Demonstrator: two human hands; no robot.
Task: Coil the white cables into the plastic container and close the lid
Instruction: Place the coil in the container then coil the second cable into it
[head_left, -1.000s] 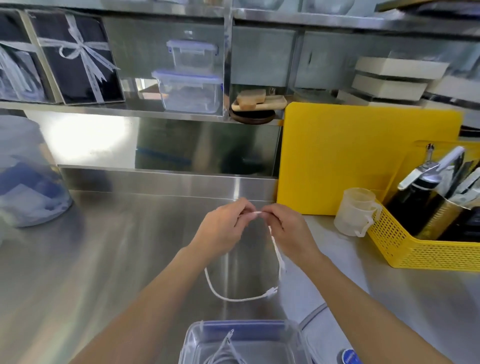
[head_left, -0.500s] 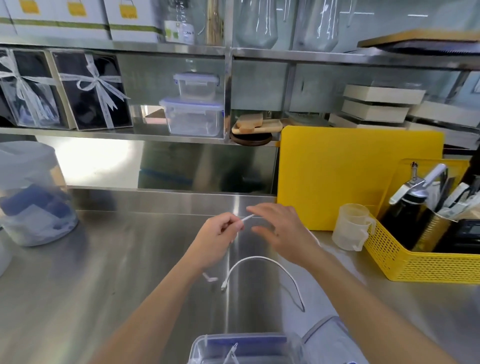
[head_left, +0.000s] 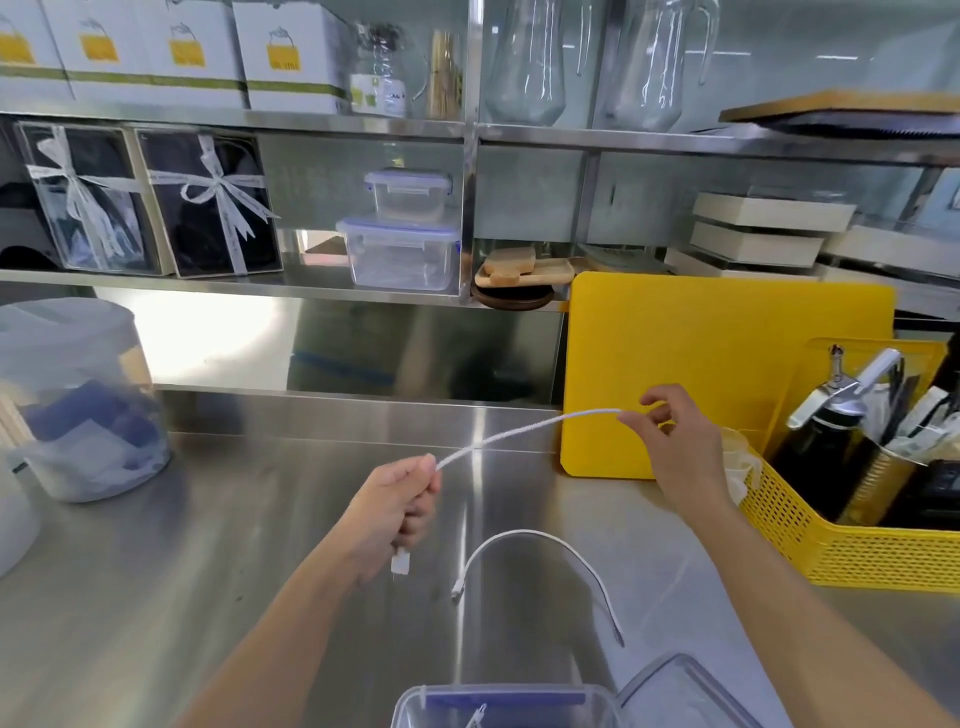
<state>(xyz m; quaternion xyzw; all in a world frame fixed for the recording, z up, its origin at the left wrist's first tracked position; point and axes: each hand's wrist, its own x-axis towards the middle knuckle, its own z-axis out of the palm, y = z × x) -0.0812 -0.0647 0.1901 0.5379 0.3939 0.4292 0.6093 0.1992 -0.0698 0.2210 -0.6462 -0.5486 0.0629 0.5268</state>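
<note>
A white cable (head_left: 524, 429) is stretched taut in the air between my two hands. My left hand (head_left: 397, 506) is closed around one end, and the plug hangs below the fist. My right hand (head_left: 675, 447) pinches the other part in front of the yellow board. A second white cable (head_left: 540, 540) lies curved on the steel counter below. The open plastic container (head_left: 415, 701) sits at the bottom edge with some cable inside. Its lid (head_left: 680, 691) lies just to its right.
A yellow cutting board (head_left: 727, 358) leans against the back wall. A yellow basket (head_left: 852, 551) with bottles and tools stands at the right, a small measuring cup behind my right hand. A clear tub (head_left: 78, 405) stands at the left. Shelves above hold containers and boxes.
My hands have moved apart and pulled the held cable straight; my right hand went right, toward the yellow board. The other cable dropped onto the counter. The camera tilted up.
</note>
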